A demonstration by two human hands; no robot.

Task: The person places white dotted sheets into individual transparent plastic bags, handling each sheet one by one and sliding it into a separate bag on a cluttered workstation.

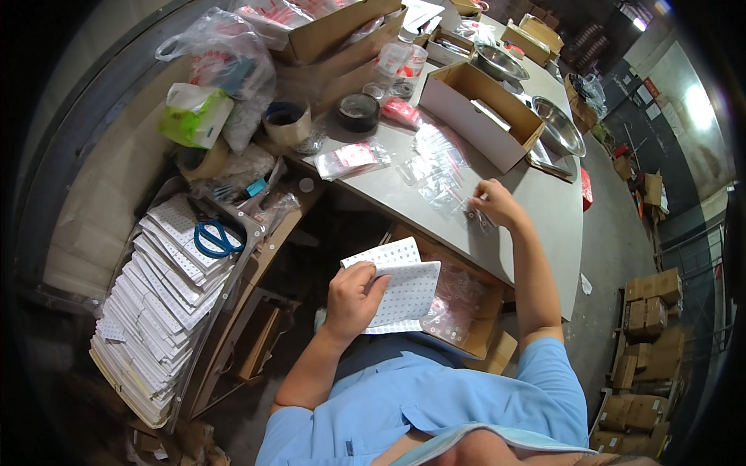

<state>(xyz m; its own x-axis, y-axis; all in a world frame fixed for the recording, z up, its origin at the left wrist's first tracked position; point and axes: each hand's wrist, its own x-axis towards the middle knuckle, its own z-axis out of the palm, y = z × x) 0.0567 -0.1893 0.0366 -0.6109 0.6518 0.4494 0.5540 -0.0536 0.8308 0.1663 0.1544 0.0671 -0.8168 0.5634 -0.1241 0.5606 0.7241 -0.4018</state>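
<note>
My left hand (353, 299) is closed on folded white sheets (404, 291) printed with rows of small marks, held above my lap. My right hand (500, 203) reaches over the grey table, its fingertips pinched at a small clear plastic bag (483, 223) near the front edge. Further clear plastic bags (439, 167) are spread flat just beyond these fingers. Left of them lies a packet of clear bags with red print (353, 158). Below the tabletop, an open cardboard box (474, 311) holds more clear bags.
A tall stack of printed sheets (167, 303) stands at the left, with blue-handled scissors (217, 239) on top. Tape rolls (358, 113), a long white box (482, 116) and metal bowls (558, 128) occupy the table. Cardboard cartons (641, 349) are piled at the right.
</note>
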